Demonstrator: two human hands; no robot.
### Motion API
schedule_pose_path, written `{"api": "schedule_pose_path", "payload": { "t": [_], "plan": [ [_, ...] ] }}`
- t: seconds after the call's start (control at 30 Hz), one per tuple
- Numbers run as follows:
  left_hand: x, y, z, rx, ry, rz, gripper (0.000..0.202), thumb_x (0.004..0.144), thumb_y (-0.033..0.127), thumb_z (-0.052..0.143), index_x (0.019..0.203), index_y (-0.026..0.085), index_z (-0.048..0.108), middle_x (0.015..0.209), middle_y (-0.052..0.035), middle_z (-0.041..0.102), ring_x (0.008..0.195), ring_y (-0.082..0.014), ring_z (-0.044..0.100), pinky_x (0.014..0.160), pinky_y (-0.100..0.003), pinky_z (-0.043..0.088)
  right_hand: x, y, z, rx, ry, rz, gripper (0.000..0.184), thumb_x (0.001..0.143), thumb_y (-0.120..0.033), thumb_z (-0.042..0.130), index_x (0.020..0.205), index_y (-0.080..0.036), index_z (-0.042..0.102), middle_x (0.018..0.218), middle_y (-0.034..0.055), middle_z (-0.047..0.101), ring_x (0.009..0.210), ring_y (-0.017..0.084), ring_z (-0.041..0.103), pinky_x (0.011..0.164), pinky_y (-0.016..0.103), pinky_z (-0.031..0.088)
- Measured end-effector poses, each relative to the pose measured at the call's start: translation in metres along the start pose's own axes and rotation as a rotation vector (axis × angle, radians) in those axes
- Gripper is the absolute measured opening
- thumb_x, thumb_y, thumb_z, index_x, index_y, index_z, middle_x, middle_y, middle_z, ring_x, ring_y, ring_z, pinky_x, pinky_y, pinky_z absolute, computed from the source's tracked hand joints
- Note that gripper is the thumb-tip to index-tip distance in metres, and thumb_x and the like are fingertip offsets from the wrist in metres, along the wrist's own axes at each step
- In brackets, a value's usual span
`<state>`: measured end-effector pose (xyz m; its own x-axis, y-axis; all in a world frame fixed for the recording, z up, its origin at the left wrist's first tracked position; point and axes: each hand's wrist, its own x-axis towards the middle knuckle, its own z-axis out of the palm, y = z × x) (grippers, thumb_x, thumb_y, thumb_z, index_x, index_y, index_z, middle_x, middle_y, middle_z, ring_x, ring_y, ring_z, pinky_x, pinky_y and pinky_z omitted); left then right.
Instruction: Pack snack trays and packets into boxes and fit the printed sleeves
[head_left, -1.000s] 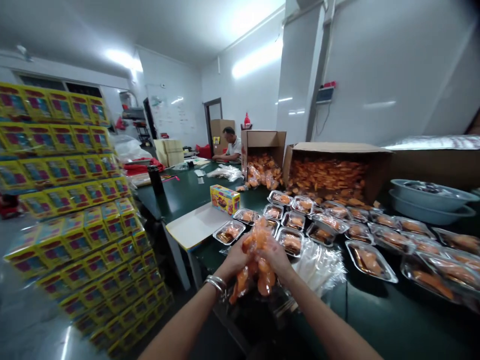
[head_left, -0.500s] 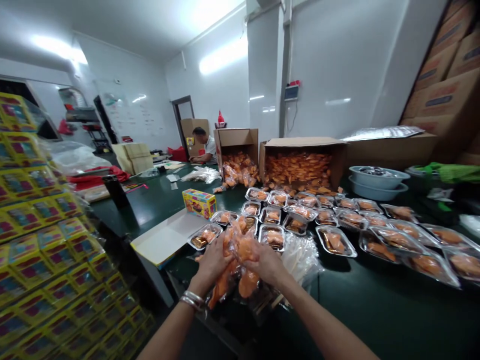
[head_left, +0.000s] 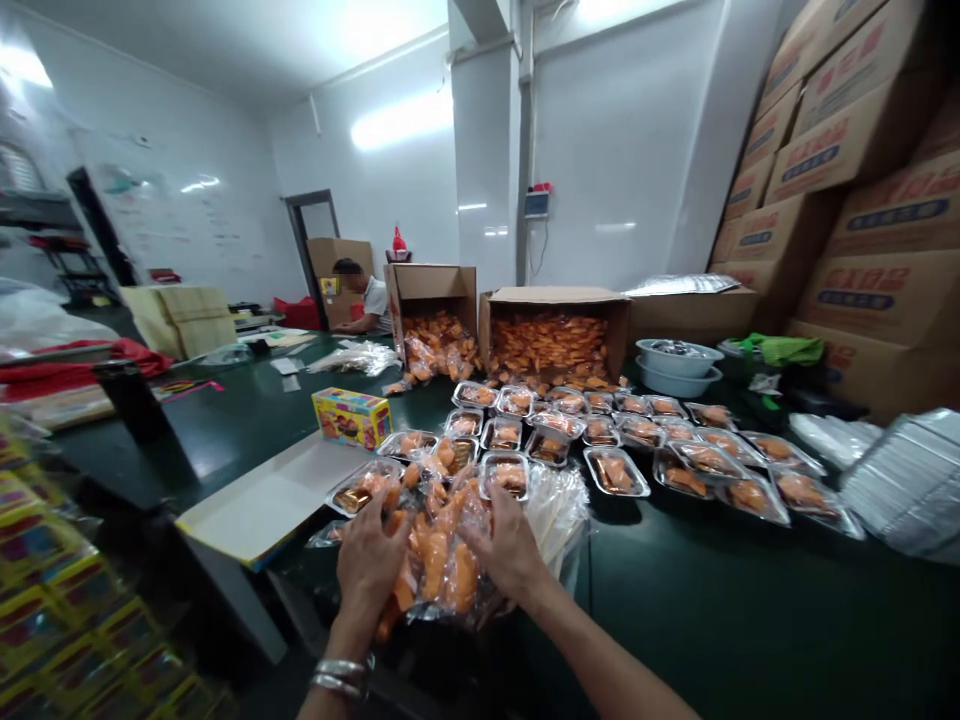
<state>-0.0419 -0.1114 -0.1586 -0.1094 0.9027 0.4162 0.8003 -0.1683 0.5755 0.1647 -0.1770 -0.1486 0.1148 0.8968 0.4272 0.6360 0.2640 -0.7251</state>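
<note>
Both my hands are on a loose bunch of orange packets in clear plastic [head_left: 439,562] at the table's near edge. My left hand [head_left: 367,565], with metal bangles on its wrist, grips the bunch's left side. My right hand [head_left: 506,550] presses in from the right. Just beyond them stand rows of foil trays with clear lids [head_left: 615,472], each holding orange pieces, and the closest tray [head_left: 360,490] touches the bunch. A bundle of clear plastic strips [head_left: 555,510] lies against my right hand.
Two open cardboard boxes [head_left: 551,345] spill orange packets onto the dark green table [head_left: 675,570]. A yellow printed box [head_left: 352,418] stands beside a white tray [head_left: 262,500]. Stacked cartons [head_left: 847,200] rise at right, near grey bowls [head_left: 675,365]. A seated person [head_left: 364,300] works far back.
My view has swung right, bringing the stacked cartons in and pushing the yellow boxes out at left. My hands have moved apart over the packets, which sit lower and more spread.
</note>
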Motion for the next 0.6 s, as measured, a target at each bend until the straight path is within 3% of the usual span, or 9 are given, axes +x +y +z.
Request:
{"api": "schedule_pose_path", "payload": {
  "t": [0.07, 0.17, 0.27, 0.37, 0.5, 0.6],
  "plan": [
    [0.002, -0.003, -0.001, -0.039, 0.0, -0.03, 0.059, 0.083, 0.046, 0.055, 0.129, 0.01, 0.056, 0.126, -0.0192, 0.062, 0.118, -0.0378, 0.055, 0.103, -0.051, 0.04, -0.015, -0.005, -0.013, -0.006, -0.007, -0.051, 0.051, 0.084, -0.032, 0.061, 0.132, -0.014, 0.053, 0.132, 0.0165, 0.057, 0.125, 0.03, 0.05, 0.108, 0.046, 0.039],
    [-0.003, -0.006, -0.003, -0.102, 0.046, -0.047, 0.055, 0.09, 0.049, 0.045, 0.13, 0.012, 0.055, 0.122, -0.0138, 0.065, 0.11, -0.0281, 0.062, 0.096, -0.038, 0.048, -0.05, -0.015, -0.02, -0.093, -0.135, -0.255, 0.039, 0.083, -0.026, 0.064, 0.121, -0.024, 0.061, 0.132, 0.0086, 0.058, 0.125, 0.03, 0.047, 0.109, 0.047, 0.038],
    [-0.018, -0.008, -0.006, -0.106, 0.158, -0.037, 0.049, 0.096, 0.041, 0.03, 0.128, 0.013, 0.055, 0.131, -0.0131, 0.059, 0.121, -0.0248, 0.054, 0.107, -0.036, 0.039, -0.075, -0.02, -0.004, -0.252, -0.259, -0.423, 0.036, 0.081, -0.019, 0.066, 0.116, -0.027, 0.062, 0.136, 0.0065, 0.055, 0.124, 0.032, 0.047, 0.103, 0.05, 0.041],
    [-0.038, -0.012, -0.009, -0.085, 0.199, -0.008, 0.048, 0.096, 0.034, 0.024, 0.125, 0.011, 0.056, 0.137, -0.016, 0.053, 0.132, -0.0253, 0.043, 0.116, -0.039, 0.026, -0.079, -0.02, 0.021, -0.335, -0.244, -0.422, 0.026, 0.083, -0.009, 0.059, 0.103, -0.024, 0.065, 0.13, 0.0057, 0.06, 0.116, 0.029, 0.052, 0.097, 0.046, 0.046],
    [-0.054, -0.017, -0.003, -0.071, 0.086, 0.012, 0.044, 0.093, 0.033, 0.035, 0.125, 0.013, 0.058, 0.135, -0.0161, 0.056, 0.131, -0.0304, 0.044, 0.115, -0.047, 0.027, -0.072, -0.02, 0.038, -0.363, -0.188, -0.388, 0.045, 0.077, -0.01, 0.066, 0.119, -0.026, 0.061, 0.132, 0.0084, 0.059, 0.118, 0.032, 0.05, 0.097, 0.048, 0.044],
    [-0.045, -0.019, 0.009, -0.08, -0.013, 0.012, 0.044, 0.091, 0.03, 0.043, 0.129, 0.012, 0.055, 0.136, -0.0165, 0.056, 0.131, -0.0296, 0.046, 0.115, -0.045, 0.029, -0.071, -0.022, 0.044, -0.373, -0.192, -0.404, 0.062, 0.074, -0.015, 0.072, 0.132, -0.027, 0.054, 0.134, 0.0109, 0.057, 0.121, 0.035, 0.047, 0.099, 0.051, 0.04]
  ]
}}
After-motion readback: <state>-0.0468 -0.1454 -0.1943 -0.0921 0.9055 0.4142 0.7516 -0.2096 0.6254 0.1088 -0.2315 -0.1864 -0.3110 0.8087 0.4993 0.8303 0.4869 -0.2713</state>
